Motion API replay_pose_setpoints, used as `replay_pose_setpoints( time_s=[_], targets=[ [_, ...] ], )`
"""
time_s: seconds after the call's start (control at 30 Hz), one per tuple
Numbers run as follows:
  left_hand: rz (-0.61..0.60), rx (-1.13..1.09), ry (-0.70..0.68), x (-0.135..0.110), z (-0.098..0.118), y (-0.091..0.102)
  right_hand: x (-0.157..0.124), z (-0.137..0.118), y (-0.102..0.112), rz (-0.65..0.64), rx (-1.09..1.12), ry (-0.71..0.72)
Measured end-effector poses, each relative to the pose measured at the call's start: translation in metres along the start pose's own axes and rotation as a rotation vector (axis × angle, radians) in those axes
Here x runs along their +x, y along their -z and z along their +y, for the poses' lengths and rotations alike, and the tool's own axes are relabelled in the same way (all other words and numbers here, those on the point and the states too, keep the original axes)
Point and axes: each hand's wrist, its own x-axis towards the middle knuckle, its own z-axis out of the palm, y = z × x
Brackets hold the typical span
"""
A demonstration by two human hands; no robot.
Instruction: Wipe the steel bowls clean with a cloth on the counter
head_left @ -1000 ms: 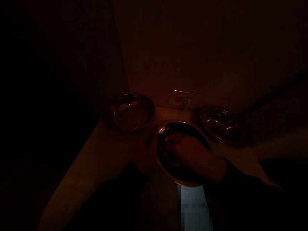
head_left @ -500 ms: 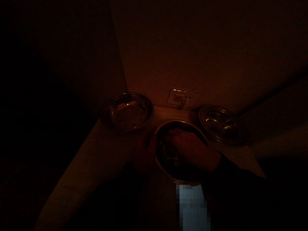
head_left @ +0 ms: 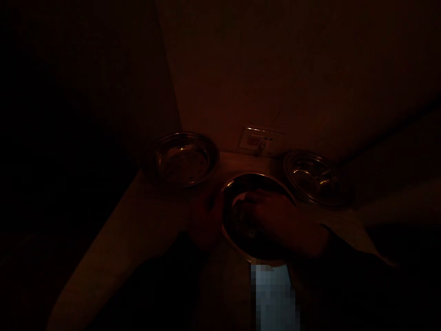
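The scene is very dark. In the middle of the table stands a round metal bowl [head_left: 237, 246] with dark contents that I cannot make out. My left hand [head_left: 206, 218] curls against the bowl's left side, its thumb at the rim. My right hand [head_left: 272, 216] reaches into the bowl from the right, fingers bent and pressed together. A pale patch [head_left: 239, 198] shows at its fingertips; whether it is a held piece or something lying in the bowl is unclear.
A shiny metal dish [head_left: 184, 172] stands back left, and a divided metal plate [head_left: 313, 184] back right. A wall socket [head_left: 255, 140] with a plug is behind the wooden table [head_left: 99, 248]. A bright blurred-out rectangle [head_left: 275, 299] is at the front, below the bowl.
My right hand has drawn back slightly to the right and its fingers have bunched together. The pale patch now shows beside them. My left hand has stayed at the bowl's side.
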Motion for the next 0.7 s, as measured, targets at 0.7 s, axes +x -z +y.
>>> replay_pose_setpoints(
  time_s=[0.7],
  targets=[
    [-0.001,-0.019,0.01,-0.001,-0.002,0.0,0.013,0.0,-0.003,0.027,0.035,0.037]
  ],
)
